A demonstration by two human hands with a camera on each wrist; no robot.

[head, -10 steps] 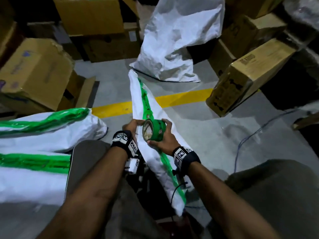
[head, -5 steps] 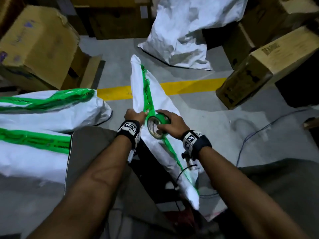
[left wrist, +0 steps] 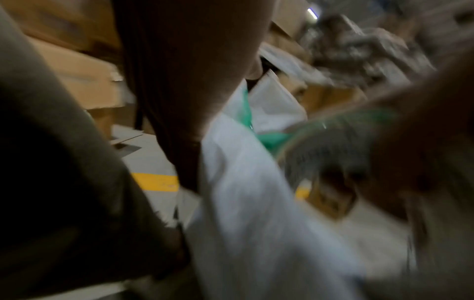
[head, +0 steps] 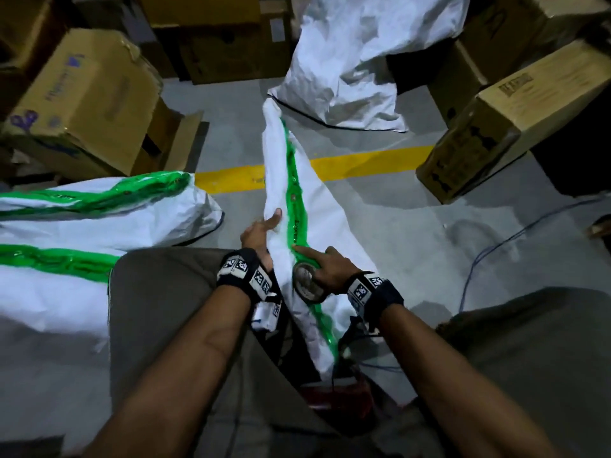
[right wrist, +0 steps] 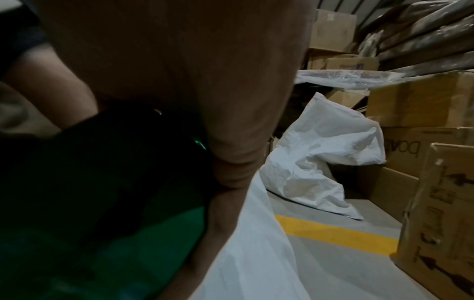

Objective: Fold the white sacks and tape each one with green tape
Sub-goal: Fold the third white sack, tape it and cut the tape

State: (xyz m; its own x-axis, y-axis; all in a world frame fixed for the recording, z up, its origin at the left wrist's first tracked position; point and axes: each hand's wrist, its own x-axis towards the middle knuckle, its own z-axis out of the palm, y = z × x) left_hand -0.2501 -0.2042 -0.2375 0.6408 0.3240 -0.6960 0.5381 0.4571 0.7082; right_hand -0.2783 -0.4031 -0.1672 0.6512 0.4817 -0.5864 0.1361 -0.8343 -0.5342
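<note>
A folded white sack point(head: 281, 180) lies lengthwise between my knees, with a strip of green tape point(head: 294, 206) running down it. My left hand point(head: 267, 226) holds the sack's left edge, thumb on top and the other fingers hidden behind the fabric. My right hand point(head: 317, 262) grips the green tape roll point(head: 307, 284) against the sack, its index finger stretched forward onto the strip. The left wrist view is blurred and shows the sack point(left wrist: 243, 203) and the roll point(left wrist: 320, 154). In the right wrist view the sack point(right wrist: 251, 253) lies under my palm.
Two taped white sacks point(head: 99, 206) lie stacked at my left. A loose, crumpled white sack point(head: 357, 61) leans at the back. Cardboard boxes stand at the left point(head: 82, 100) and right point(head: 512, 120). A yellow floor line point(head: 363, 160) and a blue cable point(head: 496, 246) cross the grey floor.
My left hand has slid forward along the sack's left edge, away from the roll. My right hand has drawn the roll nearer to me, and its index finger now presses the strip.
</note>
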